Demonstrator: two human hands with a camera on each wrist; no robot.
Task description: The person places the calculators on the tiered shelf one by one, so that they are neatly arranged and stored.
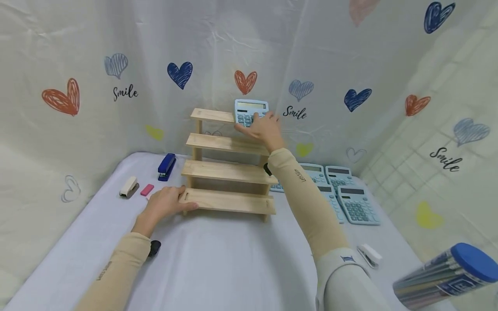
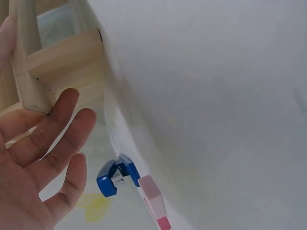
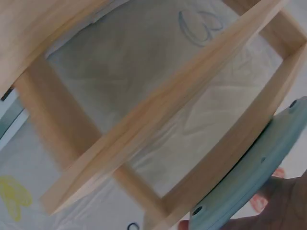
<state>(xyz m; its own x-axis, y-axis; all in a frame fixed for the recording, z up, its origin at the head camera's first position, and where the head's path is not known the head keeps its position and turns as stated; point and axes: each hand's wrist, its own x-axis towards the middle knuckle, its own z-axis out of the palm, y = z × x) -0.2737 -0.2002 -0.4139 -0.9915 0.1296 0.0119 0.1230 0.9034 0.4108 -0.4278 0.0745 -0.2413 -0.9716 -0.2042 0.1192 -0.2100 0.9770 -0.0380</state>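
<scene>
A stepped wooden display rack with several shelves stands on the table against the curtain. My left hand grips the left end of its lowest shelf, the thumb along the front. In the left wrist view the other fingers spread out beside the wooden end. At the right end of the top shelf, my right hand holds a light-blue calculator, its display facing me. The right wrist view shows the calculator's rounded back up against the top shelf, with part of the hand below it.
Several more calculators lie right of the rack. On the left are a blue stapler, a white stapler and a pink eraser. Another white stapler and a blue-lidded pencil tub stand front right.
</scene>
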